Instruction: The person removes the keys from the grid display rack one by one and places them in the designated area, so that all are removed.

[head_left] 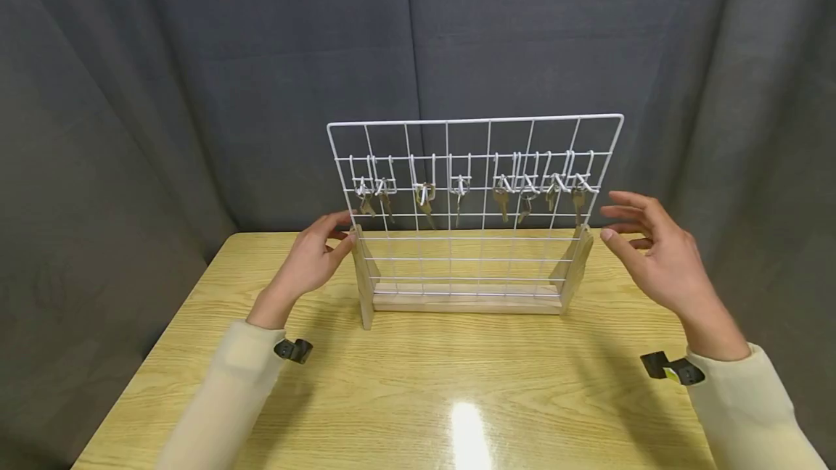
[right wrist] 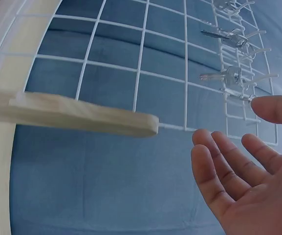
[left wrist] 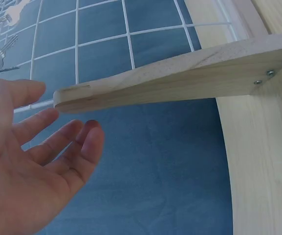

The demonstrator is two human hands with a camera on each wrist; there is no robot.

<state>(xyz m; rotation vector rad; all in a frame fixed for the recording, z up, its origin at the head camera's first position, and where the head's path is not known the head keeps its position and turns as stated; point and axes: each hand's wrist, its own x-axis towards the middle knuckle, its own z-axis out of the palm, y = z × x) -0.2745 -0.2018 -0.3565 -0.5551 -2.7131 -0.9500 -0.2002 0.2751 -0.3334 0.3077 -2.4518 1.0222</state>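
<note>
A white wire grid rack (head_left: 474,120) stands upright in a wooden base (head_left: 466,306) on the table. Several keys (head_left: 501,198) hang by rings from white hooks along its upper part. My left hand (head_left: 317,256) is at the rack's left side, fingertips right at the top of the left wooden upright (left wrist: 145,81), with the fingers loosely bent and the thumb apart. To the right of the rack, my right hand (head_left: 668,256) is spread beside the right wooden upright (right wrist: 82,117), a small gap between its fingertips and the grid. Neither palm holds anything.
The wood-grain table (head_left: 392,383) extends in front of the rack and to both sides. Dark grey curtains (head_left: 294,56) hang behind it and on either side. Black wrist devices (head_left: 294,350) sit at both light sleeves.
</note>
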